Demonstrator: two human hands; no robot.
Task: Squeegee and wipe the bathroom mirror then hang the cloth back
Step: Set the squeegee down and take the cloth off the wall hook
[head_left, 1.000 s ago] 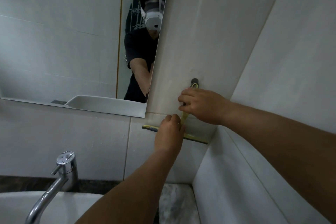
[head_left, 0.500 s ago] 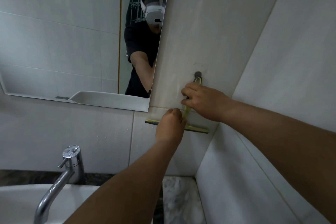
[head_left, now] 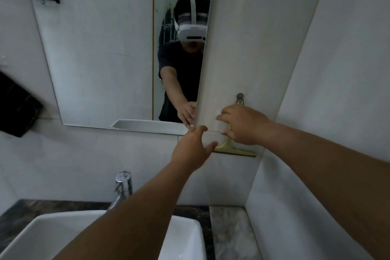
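A yellow-green squeegee (head_left: 238, 151) hangs by its handle loop on a dark wall hook (head_left: 240, 96), just right of the mirror (head_left: 101, 59). Its blade lies level against the tile. My right hand (head_left: 242, 124) lies over the handle with the fingers spread and pointing left; the handle's middle is hidden under it. My left hand (head_left: 192, 148) is open at the mirror's lower right corner, with its thumb next to the blade's left end. A dark cloth-like thing (head_left: 14, 107) hangs on the wall at the far left.
A chrome faucet (head_left: 123, 183) and a white basin (head_left: 52, 234) sit below my arms on a dark counter. A marble ledge (head_left: 228, 232) fills the right corner. A tiled side wall stands close on the right. The mirror reflects a person wearing a headset.
The squeegee went from tilted to hanging level on the hook. The fingers of both hands, curled on it before, have spread apart. The view has pulled back and now shows more mirror and basin.
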